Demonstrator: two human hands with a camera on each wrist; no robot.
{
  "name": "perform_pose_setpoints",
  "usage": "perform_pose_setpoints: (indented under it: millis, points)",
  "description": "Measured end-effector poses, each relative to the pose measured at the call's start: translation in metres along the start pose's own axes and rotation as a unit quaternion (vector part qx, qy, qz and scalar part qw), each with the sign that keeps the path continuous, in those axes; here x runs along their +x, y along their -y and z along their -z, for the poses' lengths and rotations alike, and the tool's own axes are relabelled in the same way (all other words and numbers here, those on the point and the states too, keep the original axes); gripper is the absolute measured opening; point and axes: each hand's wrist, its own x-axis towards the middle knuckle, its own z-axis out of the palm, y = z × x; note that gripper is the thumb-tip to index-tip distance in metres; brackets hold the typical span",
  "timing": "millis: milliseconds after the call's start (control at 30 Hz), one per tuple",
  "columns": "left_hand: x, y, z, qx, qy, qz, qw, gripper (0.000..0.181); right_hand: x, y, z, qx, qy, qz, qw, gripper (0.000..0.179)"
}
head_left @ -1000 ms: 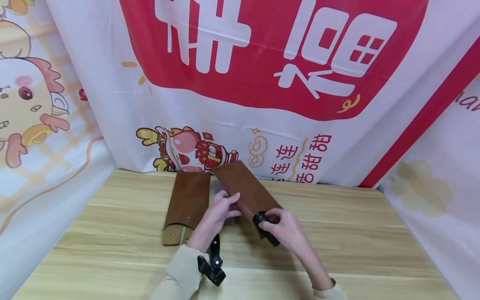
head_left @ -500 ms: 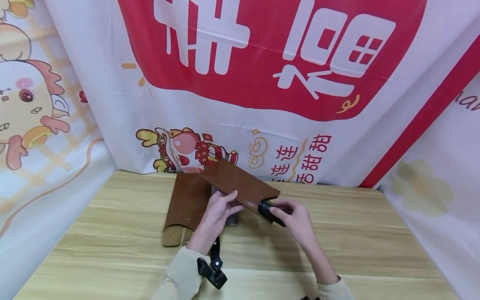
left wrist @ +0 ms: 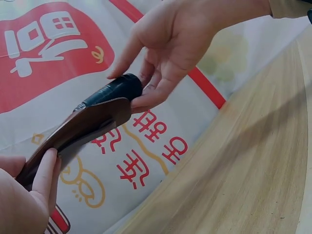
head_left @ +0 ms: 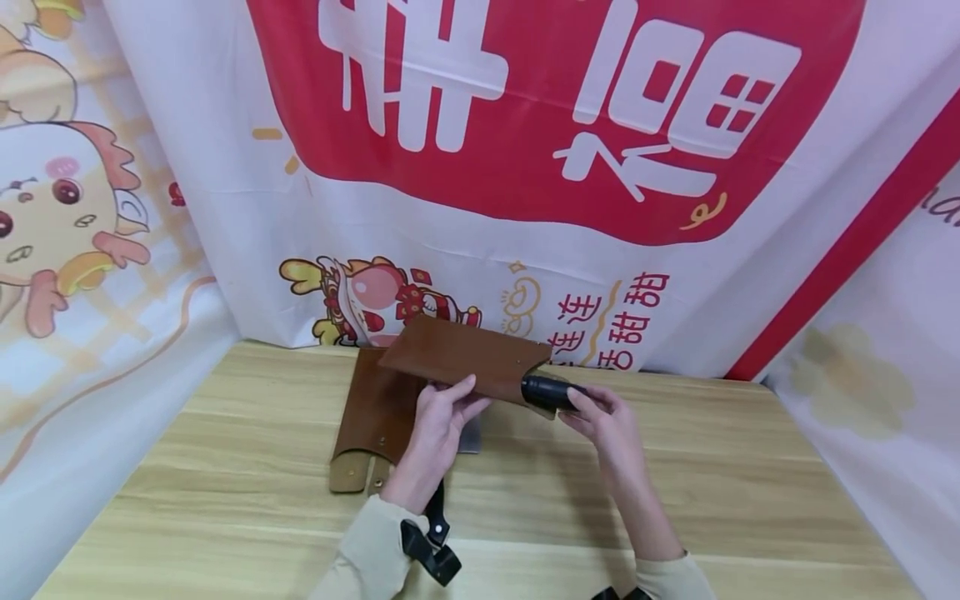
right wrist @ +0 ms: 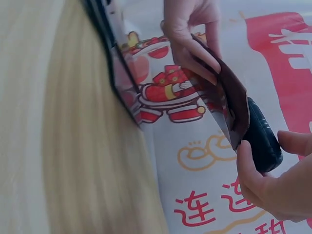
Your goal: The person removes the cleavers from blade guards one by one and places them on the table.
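A wide brown leather knife sheath (head_left: 465, 354) is held up off the table, tilted, with the black handle (head_left: 551, 392) of a knife sticking out of its right end. My left hand (head_left: 441, 421) grips the sheath by its lower edge, thumb on the near face and fingers underneath. At the handle's end, my right hand (head_left: 611, 421) pinches it between thumb and fingers, as the right wrist view also shows with the dark handle (right wrist: 263, 139). Most of this knife's blade is hidden by the leather (left wrist: 92, 119).
A second brown sheath (head_left: 371, 417) lies on the wooden table (head_left: 712, 483) at left, its flaps toward me. Beside it lies another knife, its grey blade (head_left: 470, 437) and black handle (head_left: 437, 504) partly covered by my left arm. A printed cloth (head_left: 525, 200) hangs behind.
The held sheath has turned from a steep slant to nearly level, its handle end rising and swinging right. My right hand has risen with it; my left hand stays about in place.
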Motion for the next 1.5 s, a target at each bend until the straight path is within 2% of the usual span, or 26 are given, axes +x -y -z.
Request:
perform_pose_setpoints:
  millis: [167, 300, 400, 633, 733, 900, 1033, 1267, 1500]
  points:
    - [-0.001, 0.001, -0.001, -0.017, -0.001, -0.005, 0.9998, 0.056, 0.003, 0.006, -0.003, 0.064, 0.005, -0.019, 0.9978, 0.052]
    - [-0.003, 0.001, -0.002, -0.023, 0.008, -0.013, 0.9996, 0.052, 0.008, 0.007, -0.008, 0.136, 0.012, -0.038, 0.9898, 0.045]
    - [-0.004, 0.001, -0.004, -0.026, 0.015, -0.016, 0.9994, 0.051, 0.012, 0.007, -0.011, 0.169, 0.017, -0.049, 0.9842, 0.043]
    - [-0.003, 0.003, -0.001, -0.039, 0.001, -0.003, 0.9992, 0.053, 0.016, 0.005, -0.011, 0.170, 0.025, -0.072, 0.9825, 0.052]
    - [-0.003, 0.004, 0.000, -0.037, 0.005, 0.005, 0.9993, 0.051, 0.017, 0.004, -0.010, 0.169, 0.022, -0.074, 0.9827, 0.053]
    - [-0.002, 0.003, 0.000, -0.030, 0.009, 0.009, 0.9995, 0.054, 0.016, 0.003, -0.010, 0.175, 0.016, -0.073, 0.9818, 0.049]
    - [-0.001, 0.003, 0.000, -0.053, 0.010, 0.016, 0.9984, 0.061, 0.016, 0.002, -0.010, 0.181, 0.008, -0.074, 0.9807, 0.043]
    - [-0.002, 0.002, -0.001, -0.106, 0.012, 0.029, 0.9939, 0.057, 0.015, 0.003, -0.009, 0.191, 0.013, -0.063, 0.9795, 0.047]
    - [-0.004, -0.002, -0.004, -0.122, 0.009, 0.026, 0.9922, 0.058, 0.015, 0.007, -0.007, 0.204, 0.010, -0.056, 0.9773, 0.032]
